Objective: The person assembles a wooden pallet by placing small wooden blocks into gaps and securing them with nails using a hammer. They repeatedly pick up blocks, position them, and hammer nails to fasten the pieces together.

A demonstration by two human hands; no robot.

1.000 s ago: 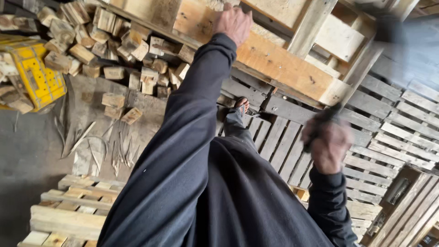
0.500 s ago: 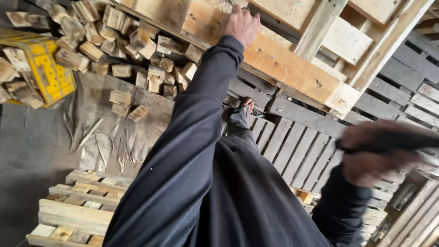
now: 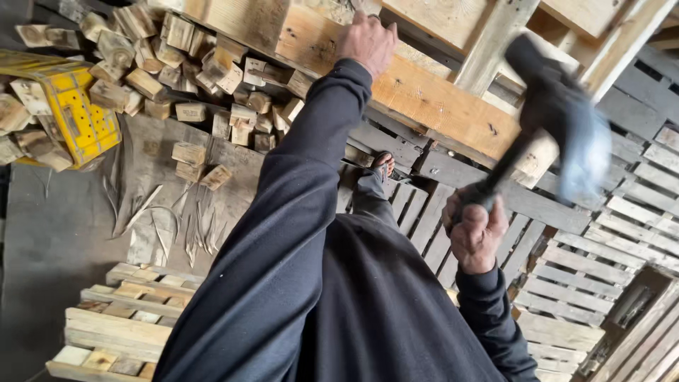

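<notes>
My left hand (image 3: 366,42) rests on the top edge of a wooden pallet (image 3: 431,106) that stands tilted in front of me, arm stretched out in a dark sleeve. My right hand (image 3: 475,233) grips the dark handle of a hammer (image 3: 559,113). The hammer's head is blurred and raised close to the pallet's light plank. My foot (image 3: 383,164) in a sandal stands on grey pallet slats below.
A heap of short wood blocks (image 3: 177,64) lies on the floor at the upper left, beside a yellow crate (image 3: 74,117). Wood splinters (image 3: 177,226) litter the grey floor. A flat pallet (image 3: 120,325) lies at lower left; grey pallets (image 3: 587,283) stack at right.
My right hand has swung the hammer from low at the right up toward the pallet plank. My left hand has stayed on the pallet's top edge.
</notes>
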